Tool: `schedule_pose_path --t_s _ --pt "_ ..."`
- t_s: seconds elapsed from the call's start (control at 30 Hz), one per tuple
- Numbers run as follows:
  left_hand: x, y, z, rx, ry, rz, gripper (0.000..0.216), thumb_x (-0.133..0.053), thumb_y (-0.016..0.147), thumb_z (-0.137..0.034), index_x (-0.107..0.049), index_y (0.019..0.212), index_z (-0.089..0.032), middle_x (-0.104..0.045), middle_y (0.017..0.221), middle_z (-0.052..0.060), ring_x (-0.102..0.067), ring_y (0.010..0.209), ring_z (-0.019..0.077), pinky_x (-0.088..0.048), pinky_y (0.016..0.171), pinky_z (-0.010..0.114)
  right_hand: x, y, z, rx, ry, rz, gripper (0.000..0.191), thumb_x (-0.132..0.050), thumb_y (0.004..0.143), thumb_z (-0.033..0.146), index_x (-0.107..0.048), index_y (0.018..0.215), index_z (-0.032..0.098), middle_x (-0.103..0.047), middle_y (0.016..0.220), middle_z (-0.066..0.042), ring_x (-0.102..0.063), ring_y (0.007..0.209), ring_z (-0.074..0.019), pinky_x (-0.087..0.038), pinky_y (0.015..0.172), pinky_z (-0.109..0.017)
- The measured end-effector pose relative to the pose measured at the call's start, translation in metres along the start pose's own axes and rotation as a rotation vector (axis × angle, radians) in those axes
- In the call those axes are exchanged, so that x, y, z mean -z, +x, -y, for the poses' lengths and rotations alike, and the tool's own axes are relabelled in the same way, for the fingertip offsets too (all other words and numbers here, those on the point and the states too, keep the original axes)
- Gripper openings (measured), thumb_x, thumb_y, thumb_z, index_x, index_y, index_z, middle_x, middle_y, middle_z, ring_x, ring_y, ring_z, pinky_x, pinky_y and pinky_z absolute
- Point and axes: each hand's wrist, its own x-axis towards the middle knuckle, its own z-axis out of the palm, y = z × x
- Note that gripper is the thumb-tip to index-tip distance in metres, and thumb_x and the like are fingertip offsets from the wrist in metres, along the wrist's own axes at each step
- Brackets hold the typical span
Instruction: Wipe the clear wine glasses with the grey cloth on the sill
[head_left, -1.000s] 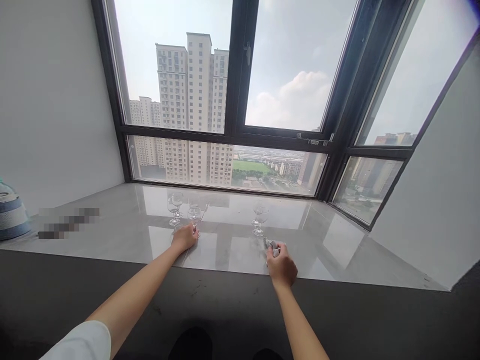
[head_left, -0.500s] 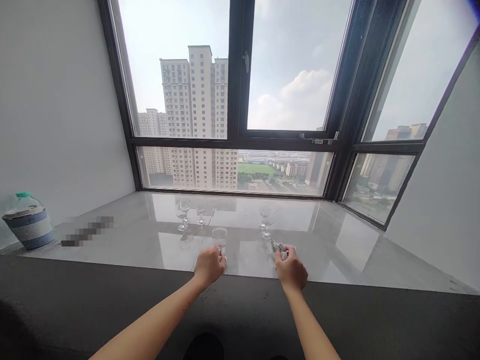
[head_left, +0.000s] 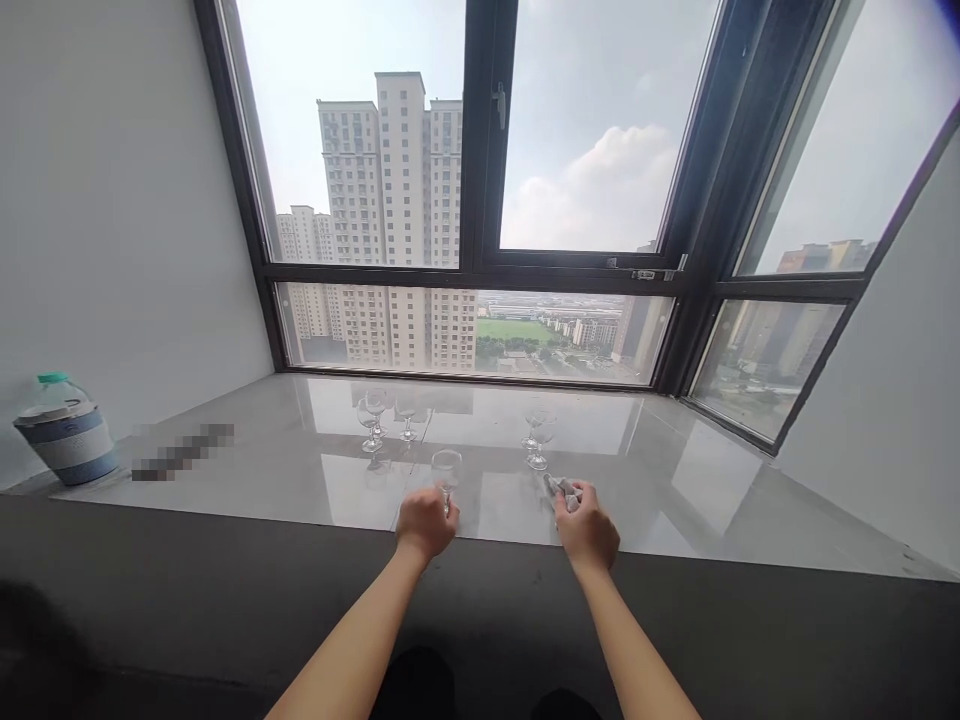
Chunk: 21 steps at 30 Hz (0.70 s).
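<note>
My left hand [head_left: 426, 522] is closed around the lower part of a clear stemmed glass [head_left: 447, 464], whose bowl rises upright above the fingers; the foot is mostly hidden. My right hand [head_left: 590, 527] pinches a crumpled grey-white cloth [head_left: 564, 492] just above the glossy sill [head_left: 495, 512]. Beyond the right hand, two stemmed glasses [head_left: 537, 440] stand close together. Farther left is a group of more stemmed glasses [head_left: 373, 420], with one glass [head_left: 407, 415] slightly apart on its right.
A blue and white tub [head_left: 67, 445] and a green-capped clear bottle [head_left: 54, 387] stand at the far left end of the sill, beside a pixelated patch. A dark-framed window [head_left: 472, 275] runs along the back. The sill's front edge drops to a dark wall [head_left: 225, 580].
The view has tilted down and shifted a little. My left hand still holds the glass and my right hand the cloth; both stay nearly in the same place over the sill.
</note>
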Motion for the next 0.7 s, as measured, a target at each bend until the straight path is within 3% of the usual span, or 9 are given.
schedule_pose_path --t_s 0.23,0.4,0.6,0.7 --pt "0.000 0.000 -0.001 0.005 0.003 0.010 0.033 -0.038 0.090 -0.032 -0.066 0.097 -0.015 -0.065 0.076 0.010 -0.061 0.074 0.0226 -0.040 0.069 0.032 0.000 0.006 -0.005 0.053 0.001 0.128 0.042 -0.052 0.084 0.046 -0.050 0.122 0.026 -0.067 0.106 -0.005 -0.063 0.092 -0.0208 -0.038 0.065 -0.026" --pt "0.002 0.000 -0.002 0.017 -0.012 0.026 0.034 -0.039 0.089 -0.032 -0.065 0.102 -0.015 -0.066 0.078 0.011 -0.062 0.077 0.0234 -0.040 0.071 0.033 0.001 0.009 0.001 0.065 0.150 0.178 0.047 -0.052 0.082 0.041 -0.047 0.125 0.024 -0.066 0.104 -0.005 -0.062 0.084 -0.0203 -0.038 0.065 -0.027" --pt "0.004 0.000 -0.003 0.029 -0.032 0.038 0.034 -0.039 0.089 -0.031 -0.065 0.105 -0.015 -0.066 0.079 0.011 -0.062 0.078 0.0242 -0.041 0.072 0.034 0.019 0.008 0.062 0.145 0.401 0.116 0.047 -0.053 0.081 0.044 -0.047 0.123 0.022 -0.065 0.103 -0.007 -0.060 0.077 -0.0194 -0.039 0.063 -0.026" --pt "0.002 0.000 -0.002 0.020 -0.028 0.029 0.033 -0.040 0.089 -0.030 -0.065 0.104 -0.015 -0.065 0.078 0.011 -0.062 0.077 0.0245 -0.041 0.072 0.033 0.034 0.007 0.106 0.307 0.449 0.123 0.047 -0.052 0.083 0.042 -0.045 0.125 0.022 -0.066 0.101 -0.005 -0.061 0.075 -0.0183 -0.038 0.060 -0.025"
